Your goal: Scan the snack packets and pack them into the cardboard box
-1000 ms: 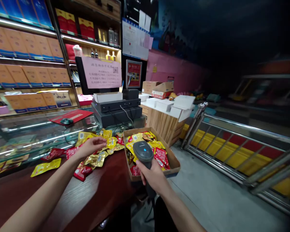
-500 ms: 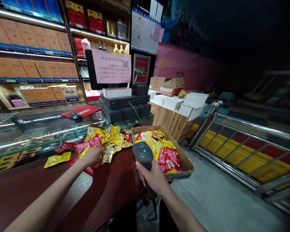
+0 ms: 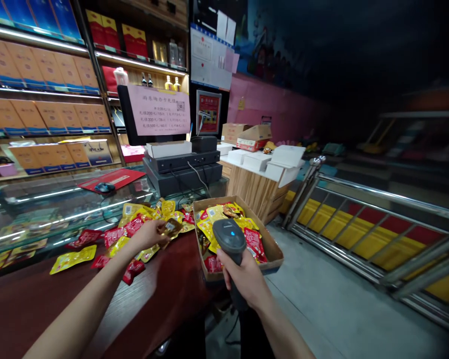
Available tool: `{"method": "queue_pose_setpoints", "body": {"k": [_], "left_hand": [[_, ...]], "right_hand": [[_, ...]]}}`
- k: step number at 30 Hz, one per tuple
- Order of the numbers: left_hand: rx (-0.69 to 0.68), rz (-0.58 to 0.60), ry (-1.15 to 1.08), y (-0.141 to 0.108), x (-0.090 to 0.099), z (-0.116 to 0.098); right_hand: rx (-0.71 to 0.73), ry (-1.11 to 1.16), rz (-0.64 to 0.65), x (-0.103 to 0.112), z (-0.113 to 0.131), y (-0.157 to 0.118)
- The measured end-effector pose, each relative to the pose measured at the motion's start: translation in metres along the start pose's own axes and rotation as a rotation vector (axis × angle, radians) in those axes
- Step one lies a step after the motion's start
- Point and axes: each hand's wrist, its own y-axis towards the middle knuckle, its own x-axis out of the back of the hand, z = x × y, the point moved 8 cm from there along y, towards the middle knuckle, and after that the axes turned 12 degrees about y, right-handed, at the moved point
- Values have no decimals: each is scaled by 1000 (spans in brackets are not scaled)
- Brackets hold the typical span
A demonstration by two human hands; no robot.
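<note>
My right hand [image 3: 243, 276] is wrapped around the handle of a dark grey barcode scanner [image 3: 229, 239], whose top shows a small blue light. The scanner hangs over the near part of a cardboard box [image 3: 275, 249] filled with red and yellow snack packets [image 3: 255, 243]. My left hand [image 3: 150, 234] grips a gold-brown snack packet [image 3: 171, 227] by its left side, just above the pile. Around that hand, several more red and yellow packets [image 3: 133, 224] lie loose on the counter; a yellow packet [image 3: 73, 259] rests apart at the left.
The dark red counter [image 3: 164, 299] meets a glass display case [image 3: 63, 214] with a mouse [image 3: 105, 187] on a red mat. A monitor [image 3: 125, 114] with a pink sign stands behind, above black boxes [image 3: 179, 177]. A metal railing [image 3: 344, 219] runs along the right.
My left hand has closed on the gold-brown packet and lifted it slightly from the pile. The scanner has shifted a little right over the box. The whole view has turned somewhat right.
</note>
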Motion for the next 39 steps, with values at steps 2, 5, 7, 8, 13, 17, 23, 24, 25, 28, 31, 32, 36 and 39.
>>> {"method": "queue_pose_setpoints", "body": {"k": [2, 5, 7, 8, 13, 17, 23, 24, 25, 28, 31, 32, 36, 39], "left_hand": [[-62, -7, -254, 5, -3, -37], [-155, 51, -652, 11, -19, -97], [-169, 102, -782, 14, -35, -130], [-169, 124, -815, 15, -43, -145], [-189, 178, -901, 19, -75, -196], [-218, 180, -894, 21, -88, -215], [-271, 138, -889, 25, -91, -224], [-281, 130, -891, 25, -90, -225], [-291, 130, -888, 24, -89, -227], [-330, 177, -855, 20, -87, -232], [-332, 206, -836, 19, -88, -232], [-318, 193, -844, 21, -88, -230], [-259, 130, -886, 27, -90, -219], [-216, 141, -889, 25, -88, -211]], "right_hand": [[-4, -2, -37, 9, 8, -6], [-14, 3, -88, 22, 18, -14], [-27, 15, -126, 31, 22, -20], [-33, 21, -147, 36, 23, -23], [-48, 35, -218, 56, 25, -35], [-37, 28, -242, 66, 27, -38], [-38, 17, -243, 66, 17, -33], [-31, 20, -234, 65, 16, -32], [-25, 22, -227, 63, 16, -31], [-10, 5, -225, 62, 16, -29], [-6, -3, -222, 61, 17, -28], [-7, 4, -215, 60, 17, -28], [-30, 31, -204, 61, 18, -30], [-42, 44, -217, 67, 23, -34]]}}
